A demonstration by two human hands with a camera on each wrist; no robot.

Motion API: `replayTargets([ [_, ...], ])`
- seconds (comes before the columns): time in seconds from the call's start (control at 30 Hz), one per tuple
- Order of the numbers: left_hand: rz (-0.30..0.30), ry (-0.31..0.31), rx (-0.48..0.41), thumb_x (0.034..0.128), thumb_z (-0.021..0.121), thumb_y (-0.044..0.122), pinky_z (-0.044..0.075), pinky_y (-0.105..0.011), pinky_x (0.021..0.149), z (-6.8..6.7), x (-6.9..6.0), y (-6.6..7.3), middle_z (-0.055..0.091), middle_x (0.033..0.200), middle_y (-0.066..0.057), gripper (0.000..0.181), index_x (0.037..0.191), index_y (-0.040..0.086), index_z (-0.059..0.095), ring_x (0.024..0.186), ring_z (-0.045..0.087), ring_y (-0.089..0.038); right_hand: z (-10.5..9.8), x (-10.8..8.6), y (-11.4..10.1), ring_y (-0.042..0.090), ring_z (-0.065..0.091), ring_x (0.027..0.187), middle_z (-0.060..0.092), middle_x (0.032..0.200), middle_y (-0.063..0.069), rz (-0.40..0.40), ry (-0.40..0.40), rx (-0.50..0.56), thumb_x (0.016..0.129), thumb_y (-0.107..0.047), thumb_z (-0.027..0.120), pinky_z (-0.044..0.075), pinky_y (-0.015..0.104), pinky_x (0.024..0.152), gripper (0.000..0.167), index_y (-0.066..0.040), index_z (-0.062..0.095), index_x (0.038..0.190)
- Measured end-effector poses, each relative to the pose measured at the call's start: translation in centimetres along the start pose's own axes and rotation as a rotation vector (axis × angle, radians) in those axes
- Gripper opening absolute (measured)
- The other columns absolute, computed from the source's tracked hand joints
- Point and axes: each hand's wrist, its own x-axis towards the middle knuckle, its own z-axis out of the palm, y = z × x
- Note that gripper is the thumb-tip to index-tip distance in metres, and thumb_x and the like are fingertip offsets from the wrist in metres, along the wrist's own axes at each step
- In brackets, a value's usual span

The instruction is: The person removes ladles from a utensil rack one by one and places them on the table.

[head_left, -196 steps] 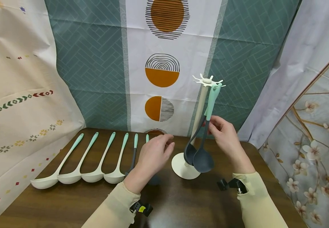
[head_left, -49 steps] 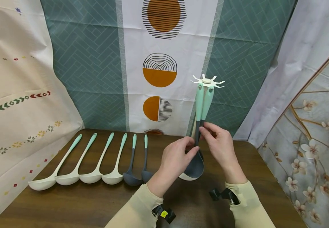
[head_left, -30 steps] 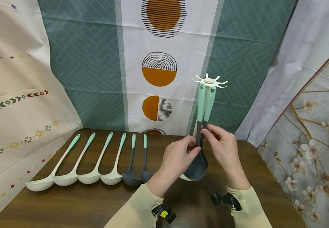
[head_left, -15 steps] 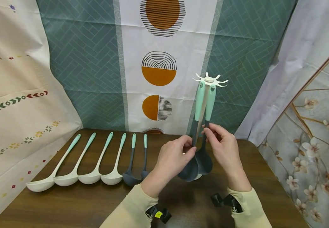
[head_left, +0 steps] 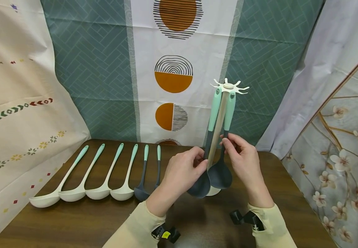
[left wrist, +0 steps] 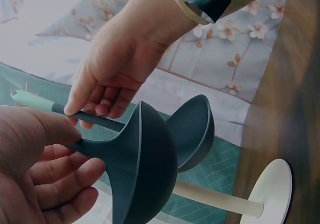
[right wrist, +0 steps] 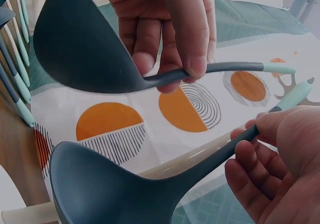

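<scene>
Two dark ladles with mint handles hang by their end holes from a cream rack with radiating hooks. My left hand pinches the shaft of the left ladle, just above its bowl. The shaft of the right ladle is pinched between the thumb and fingers of my right hand. The rack's pole shows between the two handles, and the bowls partly cover its round base. In the right wrist view, the left-hand ladle appears above the right-hand ladle.
Several cream ladles with mint handles lie in a row on the brown table at left. Two dark ladles continue that row, the last partly behind my left forearm. Patterned cloths hang behind and on both sides.
My left hand came from near the row to the rack and took hold of one hanging ladle. Lately it has shifted left, drawing that bowl away from the other. The right hand keeps its grip.
</scene>
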Motion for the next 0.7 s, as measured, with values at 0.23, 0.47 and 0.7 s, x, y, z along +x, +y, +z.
replayTargets([
  [0.23, 0.020, 0.017, 0.006, 0.1020, 0.081, 0.021, 0.054, -0.027, 0.067, -0.7, -0.3, 0.2, 0.077, 0.091, 0.007, 0.010, 0.109, 0.016, 0.077, 0.077, 0.069, -0.009, 0.0, -0.1, -0.1, 0.011, 0.065, 0.082, 0.080, 0.104, 0.007, 0.008, -0.001, 0.011, 0.111, -0.024, 0.070, 0.050, 0.020, 0.067, 0.025, -0.010, 0.081, 0.129],
  [0.47, 0.038, 0.060, 0.027, 0.1026, 0.081, 0.021, 0.052, -0.028, 0.066, -1.6, -0.3, -0.1, 0.076, 0.091, 0.005, 0.010, 0.109, 0.015, 0.076, 0.076, 0.066, -0.011, 0.0, -0.1, 0.1, 0.009, 0.065, 0.081, 0.080, 0.107, 0.010, 0.003, 0.002, 0.020, 0.111, -0.021, 0.070, 0.050, 0.019, 0.069, 0.024, -0.007, 0.080, 0.128],
  [0.7, 0.018, 0.099, 0.029, 0.1012, 0.083, 0.021, 0.053, -0.030, 0.066, -2.5, -0.4, -0.9, 0.077, 0.090, 0.005, 0.010, 0.106, 0.015, 0.076, 0.076, 0.067, -0.013, 0.1, 0.0, 0.0, 0.013, 0.066, 0.083, 0.080, 0.105, 0.010, 0.011, -0.012, 0.028, 0.112, -0.024, 0.070, 0.050, 0.021, 0.066, 0.024, -0.009, 0.080, 0.127],
])
